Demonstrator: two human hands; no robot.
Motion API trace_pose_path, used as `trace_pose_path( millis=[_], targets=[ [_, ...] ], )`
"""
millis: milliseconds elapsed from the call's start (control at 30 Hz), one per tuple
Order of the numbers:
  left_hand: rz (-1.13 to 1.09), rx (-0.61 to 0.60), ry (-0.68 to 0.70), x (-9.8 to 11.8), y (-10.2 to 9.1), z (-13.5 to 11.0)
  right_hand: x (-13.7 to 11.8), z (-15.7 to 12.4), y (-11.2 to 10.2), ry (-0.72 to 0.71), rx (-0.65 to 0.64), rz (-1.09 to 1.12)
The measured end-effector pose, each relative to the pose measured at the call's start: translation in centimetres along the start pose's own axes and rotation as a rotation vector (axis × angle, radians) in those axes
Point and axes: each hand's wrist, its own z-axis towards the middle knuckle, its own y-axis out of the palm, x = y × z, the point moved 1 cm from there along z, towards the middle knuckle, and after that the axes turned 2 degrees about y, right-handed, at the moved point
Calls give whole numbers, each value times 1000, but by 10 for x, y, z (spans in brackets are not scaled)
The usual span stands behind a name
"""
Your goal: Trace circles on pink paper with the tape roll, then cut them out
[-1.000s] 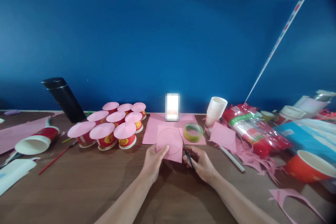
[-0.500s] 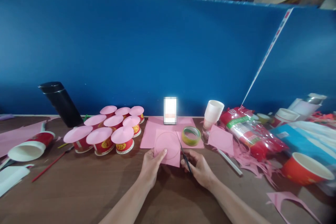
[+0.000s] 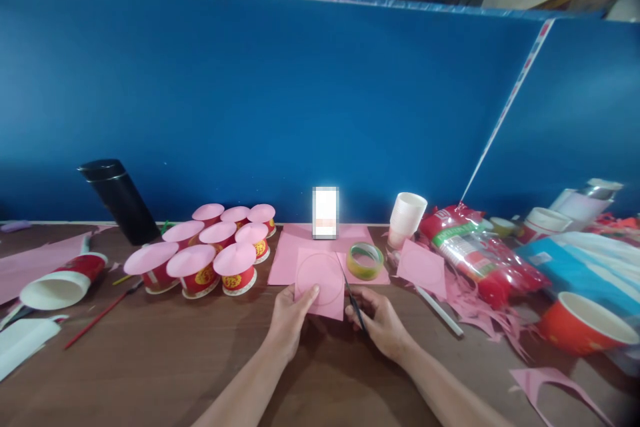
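Observation:
Between thumb and fingers, my left hand (image 3: 291, 321) grips a square of pink paper (image 3: 327, 283) with a circle drawn on it. My right hand (image 3: 380, 320) is closed around a pair of scissors (image 3: 354, 303), whose blades point up along the paper's right edge. Just behind lies a larger pink sheet (image 3: 295, 240), with a roll of tape (image 3: 365, 260) resting on its right part. A bright phone (image 3: 325, 213) stands upright at the sheet's back. The scissors' handles are partly hidden by my fingers.
Several red cups (image 3: 235, 280) topped with pink discs stand at left, near a black flask (image 3: 120, 200) and a red brush (image 3: 100, 317). Stacked white cups (image 3: 407, 217), another pink square (image 3: 423, 269), paper scraps (image 3: 470, 307), a red package (image 3: 475, 250) and an orange cup (image 3: 575, 333) lie at right.
The whole view has shifted very slightly. My hands, the pink paper and the scissors keep the same positions relative to each other.

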Motion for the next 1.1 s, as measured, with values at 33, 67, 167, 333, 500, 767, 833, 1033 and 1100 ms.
trace_pose_path(
  millis=[33, 67, 167, 333, 500, 767, 833, 1033, 1100],
  targets=[
    [1, -3, -6, 0, 0, 0, 0, 0, 0, -1, -2, -7],
    [5, -5, -9, -1, 0, 0, -1, 0, 0, -3, -5, -14],
    [25, -7, 1, -1, -1, 1, 0, 0, -1, -2, -5, -17],
    [23, -8, 10, -2, -2, 2, 1, -1, -1, 0, -5, 17],
    [11, -8, 1, -1, -1, 1, 2, 0, 0, -3, -10, 45],
    [24, -8, 22, -2, -4, 2, 1, -1, 0, 12, -2, 38],
    [24, -13, 22, -2, -4, 2, 1, -1, 0, 7, -5, 32],
    [18, -23, 16, -3, -3, 3, 4, 0, 0, 6, 0, 44],
    [11, -20, 19, -3, -3, 3, 4, 0, 0, 0, 2, 46]
  ],
)
